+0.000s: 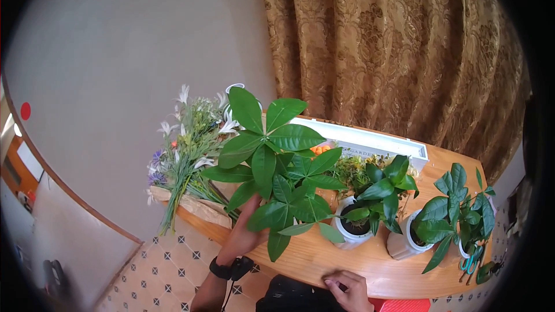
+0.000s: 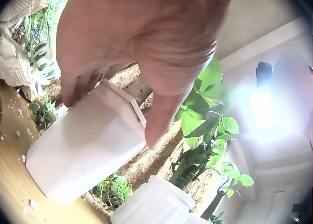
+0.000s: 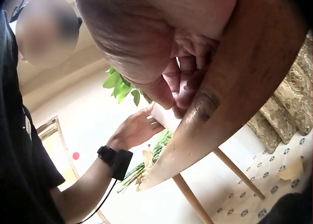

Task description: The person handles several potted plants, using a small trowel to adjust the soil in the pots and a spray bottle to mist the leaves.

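My left hand [image 1: 248, 234] reaches in under the broad leaves of a tall green potted plant [image 1: 265, 138]. In the left wrist view, the thumb and fingers grip the rim of a white faceted flower pot [image 2: 88, 141] from opposite sides. Leaves hide this pot in the head view. My right hand [image 1: 350, 290] rests at the front edge of the wooden table [image 1: 324, 263], its fingers loosely curled and holding nothing. In the right wrist view, its fingertips are right at the table edge.
A bunch of artificial flowers [image 1: 185, 167] in brown paper lies at the left. Right of the tall plant stand a white pot [image 1: 351, 240] and another white pot [image 1: 400, 247], both planted. Behind them is a white box [image 1: 417, 150]. Teal-handled scissors [image 1: 471, 261] lie far right.
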`<action>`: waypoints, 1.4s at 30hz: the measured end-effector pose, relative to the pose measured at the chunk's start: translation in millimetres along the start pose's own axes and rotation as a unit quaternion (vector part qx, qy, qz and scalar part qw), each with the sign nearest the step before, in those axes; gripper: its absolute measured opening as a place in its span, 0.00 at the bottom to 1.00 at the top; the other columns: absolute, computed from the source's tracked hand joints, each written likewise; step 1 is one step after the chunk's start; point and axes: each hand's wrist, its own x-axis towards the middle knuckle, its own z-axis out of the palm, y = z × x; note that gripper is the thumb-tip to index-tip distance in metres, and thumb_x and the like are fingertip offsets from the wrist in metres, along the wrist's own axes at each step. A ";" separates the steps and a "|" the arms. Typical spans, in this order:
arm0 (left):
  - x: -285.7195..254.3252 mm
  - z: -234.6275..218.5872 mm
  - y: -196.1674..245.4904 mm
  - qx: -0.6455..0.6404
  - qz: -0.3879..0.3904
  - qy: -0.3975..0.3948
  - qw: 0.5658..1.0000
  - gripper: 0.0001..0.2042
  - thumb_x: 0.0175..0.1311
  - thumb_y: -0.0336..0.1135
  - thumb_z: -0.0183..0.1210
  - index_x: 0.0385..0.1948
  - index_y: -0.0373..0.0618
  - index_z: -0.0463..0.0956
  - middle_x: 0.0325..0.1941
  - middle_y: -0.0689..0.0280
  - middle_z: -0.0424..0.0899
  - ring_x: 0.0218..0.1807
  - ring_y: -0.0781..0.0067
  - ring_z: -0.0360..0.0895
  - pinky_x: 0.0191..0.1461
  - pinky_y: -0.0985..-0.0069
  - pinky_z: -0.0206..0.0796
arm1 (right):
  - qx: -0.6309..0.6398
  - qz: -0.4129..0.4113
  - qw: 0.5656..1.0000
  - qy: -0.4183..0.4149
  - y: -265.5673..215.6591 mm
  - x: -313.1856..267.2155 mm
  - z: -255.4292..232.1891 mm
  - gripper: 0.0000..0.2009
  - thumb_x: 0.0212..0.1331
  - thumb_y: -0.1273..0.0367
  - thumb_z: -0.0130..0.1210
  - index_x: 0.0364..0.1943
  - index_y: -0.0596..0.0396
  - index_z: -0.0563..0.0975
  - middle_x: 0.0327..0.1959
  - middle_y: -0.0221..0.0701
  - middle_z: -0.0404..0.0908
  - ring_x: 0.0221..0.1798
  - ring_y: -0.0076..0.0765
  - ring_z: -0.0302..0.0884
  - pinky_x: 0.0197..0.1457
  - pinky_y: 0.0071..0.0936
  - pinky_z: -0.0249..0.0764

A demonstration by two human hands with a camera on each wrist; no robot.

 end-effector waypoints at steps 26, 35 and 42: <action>19.5 46.8 37.0 0.212 0.038 0.190 0.958 0.34 0.51 0.46 0.77 0.57 0.37 0.73 0.52 0.45 0.79 0.53 0.39 0.76 0.56 0.49 0.68 | 0.000 0.043 0.999 -0.005 -4.7 -1.6 7.6 0.06 0.68 0.74 0.59 0.40 0.63 0.85 0.39 0.43 0.87 0.42 0.46 0.86 0.48 0.36 0.80; 3.5 38.8 33.9 0.202 -0.040 0.130 0.970 0.34 0.49 0.48 0.79 0.55 0.39 0.76 0.51 0.50 0.80 0.54 0.43 0.75 0.56 0.53 0.69 | 0.008 0.031 0.999 -0.001 -6.0 -1.3 9.8 0.07 0.68 0.74 0.58 0.40 0.64 0.84 0.38 0.43 0.87 0.40 0.46 0.85 0.46 0.35 0.79; -16.9 30.5 42.1 0.150 -0.087 0.099 0.980 0.34 0.49 0.47 0.79 0.57 0.41 0.77 0.63 0.49 0.70 0.59 0.43 0.67 0.62 0.51 0.65 | -0.005 0.023 1.000 -0.004 -4.3 -1.4 9.2 0.07 0.68 0.73 0.58 0.40 0.63 0.85 0.40 0.43 0.87 0.41 0.47 0.86 0.48 0.36 0.80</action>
